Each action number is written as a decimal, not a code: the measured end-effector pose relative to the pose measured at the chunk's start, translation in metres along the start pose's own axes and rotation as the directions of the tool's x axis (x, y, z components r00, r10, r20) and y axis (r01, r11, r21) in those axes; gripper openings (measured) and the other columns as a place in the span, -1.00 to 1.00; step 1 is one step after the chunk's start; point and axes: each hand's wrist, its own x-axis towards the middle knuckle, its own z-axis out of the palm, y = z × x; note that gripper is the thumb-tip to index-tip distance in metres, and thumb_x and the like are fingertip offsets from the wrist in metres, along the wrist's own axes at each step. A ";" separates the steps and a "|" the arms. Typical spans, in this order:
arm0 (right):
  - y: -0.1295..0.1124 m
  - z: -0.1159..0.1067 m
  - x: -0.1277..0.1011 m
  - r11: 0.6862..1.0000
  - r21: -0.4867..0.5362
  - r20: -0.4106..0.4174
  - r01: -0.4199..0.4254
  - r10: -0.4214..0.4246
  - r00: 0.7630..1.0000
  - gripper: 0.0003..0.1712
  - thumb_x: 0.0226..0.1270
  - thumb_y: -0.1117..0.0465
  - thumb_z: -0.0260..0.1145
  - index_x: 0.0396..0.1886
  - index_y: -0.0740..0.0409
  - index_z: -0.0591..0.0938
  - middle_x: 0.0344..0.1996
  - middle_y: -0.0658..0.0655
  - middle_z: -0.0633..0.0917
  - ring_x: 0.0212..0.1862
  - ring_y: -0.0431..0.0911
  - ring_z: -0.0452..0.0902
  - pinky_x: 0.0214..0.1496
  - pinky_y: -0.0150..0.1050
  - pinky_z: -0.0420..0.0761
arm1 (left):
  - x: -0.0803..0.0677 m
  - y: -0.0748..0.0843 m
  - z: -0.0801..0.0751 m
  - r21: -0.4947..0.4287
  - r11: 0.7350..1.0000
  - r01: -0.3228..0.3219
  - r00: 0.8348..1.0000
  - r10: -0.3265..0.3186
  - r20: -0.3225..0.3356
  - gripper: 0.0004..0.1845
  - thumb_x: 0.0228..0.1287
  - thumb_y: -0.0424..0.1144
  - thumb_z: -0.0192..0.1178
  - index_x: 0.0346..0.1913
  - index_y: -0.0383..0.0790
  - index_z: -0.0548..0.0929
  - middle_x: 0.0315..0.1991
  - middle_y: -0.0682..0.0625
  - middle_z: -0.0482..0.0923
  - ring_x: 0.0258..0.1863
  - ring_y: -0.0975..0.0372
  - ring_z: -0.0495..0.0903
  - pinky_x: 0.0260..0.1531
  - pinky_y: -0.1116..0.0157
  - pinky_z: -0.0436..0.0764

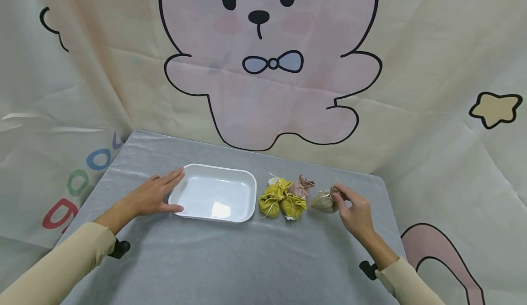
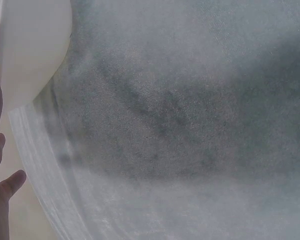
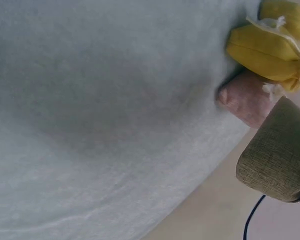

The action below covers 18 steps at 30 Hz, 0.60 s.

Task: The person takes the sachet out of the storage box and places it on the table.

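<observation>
The left hand (image 1: 154, 195) rests flat, steadying the white tray (image 1: 247, 190) near the surface's far edge, while the right hand (image 1: 356, 211) pinches the olive pouch (image 1: 323, 202) to lift it.

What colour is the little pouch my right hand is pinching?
Olive-khaki pouch, pinched by the right hand; clearest in the head view.

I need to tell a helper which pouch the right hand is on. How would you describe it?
On the grey table, right of the white tray, sits a row of small tied pouches. The olive-brown pouch is at its right end, pinched by the right hand; its neighbours are yellow and pink.
</observation>
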 end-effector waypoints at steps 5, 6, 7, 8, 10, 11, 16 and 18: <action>0.007 0.010 -0.008 1.000 -0.014 0.020 -0.006 0.006 1.000 -0.65 0.02 0.59 0.46 -0.12 0.42 0.73 -0.39 0.21 0.78 -0.47 -0.04 0.66 -0.36 -0.43 0.57 | 0.000 0.000 -0.001 -0.001 1.000 0.005 1.000 -0.005 0.016 0.16 0.13 0.42 0.23 0.53 -0.36 0.13 0.55 -0.25 0.05 0.43 -0.11 0.26 0.26 -0.24 0.27; 0.007 0.013 -0.010 1.000 -0.011 0.025 -0.016 0.016 1.000 -0.66 0.03 0.58 0.46 -0.12 0.43 0.72 -0.39 0.19 0.78 -0.47 -0.05 0.66 -0.37 -0.41 0.57 | 0.000 0.000 -0.001 0.000 1.000 0.007 1.000 -0.007 0.019 0.16 0.13 0.43 0.23 0.54 -0.36 0.13 0.55 -0.25 0.04 0.43 -0.11 0.26 0.26 -0.25 0.27; 0.009 0.016 -0.012 1.000 -0.010 0.032 -0.025 0.026 0.999 -0.67 0.05 0.58 0.46 -0.12 0.43 0.72 -0.38 0.19 0.78 -0.47 -0.05 0.67 -0.37 -0.40 0.58 | 0.000 0.000 -0.001 0.001 1.000 0.009 1.000 -0.009 0.023 0.17 0.13 0.43 0.22 0.54 -0.36 0.13 0.55 -0.26 0.04 0.43 -0.11 0.27 0.26 -0.25 0.27; 0.009 0.019 -0.014 0.999 -0.008 0.039 -0.034 0.034 0.999 -0.68 0.06 0.57 0.46 -0.12 0.43 0.72 -0.37 0.18 0.78 -0.46 -0.05 0.67 -0.37 -0.40 0.58 | 0.000 0.000 -0.001 0.002 1.000 0.010 1.000 -0.010 0.024 0.17 0.12 0.44 0.21 0.54 -0.36 0.13 0.55 -0.26 0.04 0.43 -0.11 0.27 0.26 -0.25 0.27; 0.012 0.025 -0.017 0.999 -0.004 0.061 -0.050 0.050 0.997 -0.69 0.08 0.55 0.45 -0.11 0.42 0.72 -0.36 0.17 0.78 -0.45 -0.06 0.68 -0.36 -0.42 0.58 | 0.000 -0.001 -0.001 0.004 1.000 0.014 1.000 -0.014 0.021 0.17 0.12 0.45 0.21 0.54 -0.36 0.13 0.55 -0.26 0.05 0.42 -0.12 0.28 0.26 -0.25 0.28; 0.014 0.029 -0.019 0.998 -0.013 0.076 -0.056 0.057 0.995 -0.69 0.09 0.53 0.46 -0.11 0.42 0.71 -0.36 0.17 0.78 -0.44 -0.07 0.68 -0.36 -0.40 0.59 | 0.000 -0.002 0.000 0.003 1.000 0.018 1.000 -0.018 0.021 0.18 0.11 0.45 0.22 0.54 -0.36 0.13 0.55 -0.26 0.05 0.43 -0.11 0.27 0.26 -0.25 0.27; 0.018 0.040 -0.025 0.988 -0.081 0.193 -0.132 0.146 0.970 -0.72 0.19 0.44 0.44 -0.07 0.36 0.71 -0.34 0.16 0.78 -0.40 -0.07 0.69 -0.36 -0.14 0.64 | 0.000 -0.002 0.001 -0.002 1.000 0.020 1.000 -0.020 0.012 0.18 0.10 0.45 0.23 0.54 -0.34 0.13 0.55 -0.25 0.04 0.43 -0.12 0.26 0.27 -0.26 0.26; 0.017 0.041 -0.026 0.981 -0.105 0.222 -0.161 0.180 0.958 -0.73 0.23 0.42 0.43 -0.07 0.34 0.71 -0.34 0.15 0.78 -0.38 -0.06 0.69 -0.35 -0.05 0.64 | 0.000 -0.002 0.001 -0.001 1.000 0.019 1.000 -0.019 0.009 0.18 0.10 0.45 0.23 0.54 -0.34 0.13 0.55 -0.25 0.05 0.43 -0.12 0.26 0.27 -0.25 0.27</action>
